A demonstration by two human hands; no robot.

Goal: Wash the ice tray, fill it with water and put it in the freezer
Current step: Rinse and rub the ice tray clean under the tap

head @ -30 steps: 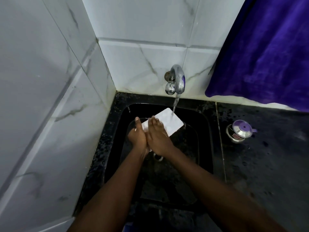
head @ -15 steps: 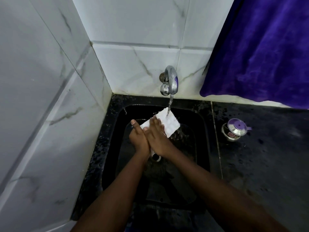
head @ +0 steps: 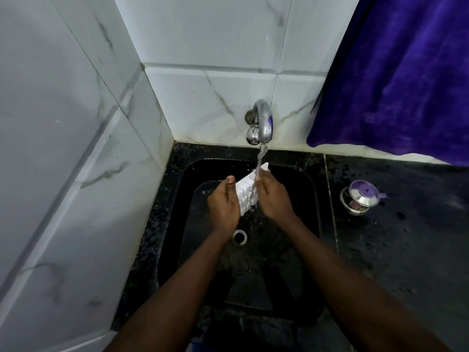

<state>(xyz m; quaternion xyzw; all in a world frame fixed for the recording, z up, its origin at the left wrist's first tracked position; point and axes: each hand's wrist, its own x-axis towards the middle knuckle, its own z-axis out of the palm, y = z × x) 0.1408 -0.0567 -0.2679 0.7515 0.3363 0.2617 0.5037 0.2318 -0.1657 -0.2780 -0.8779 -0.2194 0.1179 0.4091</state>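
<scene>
A white ice tray (head: 246, 192) is held on edge over the black sink (head: 299, 174), its compartments showing between my hands. My left hand (head: 224, 203) grips its near left side, thumb up. My right hand (head: 272, 195) holds its right side, fingertips at the far end. Water runs from the chrome tap (head: 262, 123) onto the tray's far end and my right fingers. Most of the tray is hidden by my hands.
The sink drain (head: 239, 236) lies below my hands. A small steel pot with a purple lid (head: 360, 196) stands on the wet black counter (head: 406, 237) at the right. A purple cloth (head: 406, 72) hangs at the back right. Tiled walls close the left and back.
The tray has turned from lying flat under the stream to standing on edge. My hands have moved apart to either side of it.
</scene>
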